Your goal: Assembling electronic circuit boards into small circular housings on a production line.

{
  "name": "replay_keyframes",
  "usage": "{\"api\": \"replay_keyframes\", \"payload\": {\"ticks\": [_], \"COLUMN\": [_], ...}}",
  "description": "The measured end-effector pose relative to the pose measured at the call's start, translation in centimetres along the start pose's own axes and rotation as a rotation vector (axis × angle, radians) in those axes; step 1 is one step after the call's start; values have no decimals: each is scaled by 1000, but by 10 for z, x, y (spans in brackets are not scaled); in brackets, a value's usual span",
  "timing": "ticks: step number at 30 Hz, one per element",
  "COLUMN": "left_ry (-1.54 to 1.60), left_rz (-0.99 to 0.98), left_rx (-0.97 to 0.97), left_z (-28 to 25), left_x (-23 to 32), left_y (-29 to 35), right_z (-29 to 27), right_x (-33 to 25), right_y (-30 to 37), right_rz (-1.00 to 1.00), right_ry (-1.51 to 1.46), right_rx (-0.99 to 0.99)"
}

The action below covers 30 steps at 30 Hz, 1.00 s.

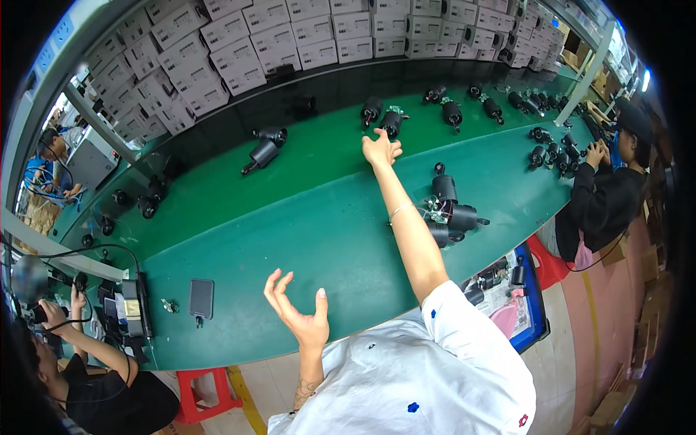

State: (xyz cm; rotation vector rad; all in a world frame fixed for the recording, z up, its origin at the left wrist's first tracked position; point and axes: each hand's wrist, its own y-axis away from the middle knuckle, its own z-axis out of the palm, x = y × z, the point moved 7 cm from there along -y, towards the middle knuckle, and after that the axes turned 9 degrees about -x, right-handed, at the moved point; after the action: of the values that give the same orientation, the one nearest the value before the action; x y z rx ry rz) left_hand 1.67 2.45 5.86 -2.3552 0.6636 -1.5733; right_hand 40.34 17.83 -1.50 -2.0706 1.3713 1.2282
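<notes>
My right arm stretches forward, and my right hand [381, 149] is open just in front of a black cylindrical unit [391, 123] with a green circuit board on it. Whether the fingertips touch it I cannot tell. Beside it stands another black cylinder [371, 110]. My left hand [301, 316] hovers over the near bench, fingers spread and thumb apart, holding nothing. To the right of my right forearm lies a cluster of black cylindrical units [461, 216] with wires and a small circuit board [435, 211].
More black units [264, 154] lie along the green strip. A dark, flat rectangular device [201, 299] rests at the left. White boxes [239, 61] are stacked behind. A blue tray [535, 304] is below the bench edge. Co-workers sit at right [605, 196] and left [109, 384].
</notes>
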Motion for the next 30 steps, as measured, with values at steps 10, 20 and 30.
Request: {"api": "replay_keyframes", "payload": {"ticks": [10, 20, 30], "left_ry": [94, 911, 1162], "left_rz": [-43, -400, -536], "left_rx": [36, -189, -213], "left_z": [-7, 34, 27], "left_x": [-12, -36, -26], "left_y": [0, -15, -2], "right_z": [-25, -50, -73], "right_x": [15, 21, 15], "right_y": [7, 268, 323], "right_rz": [-139, -416, -808], "right_ry": [-283, -718, -255], "right_rx": [63, -671, -1250]}}
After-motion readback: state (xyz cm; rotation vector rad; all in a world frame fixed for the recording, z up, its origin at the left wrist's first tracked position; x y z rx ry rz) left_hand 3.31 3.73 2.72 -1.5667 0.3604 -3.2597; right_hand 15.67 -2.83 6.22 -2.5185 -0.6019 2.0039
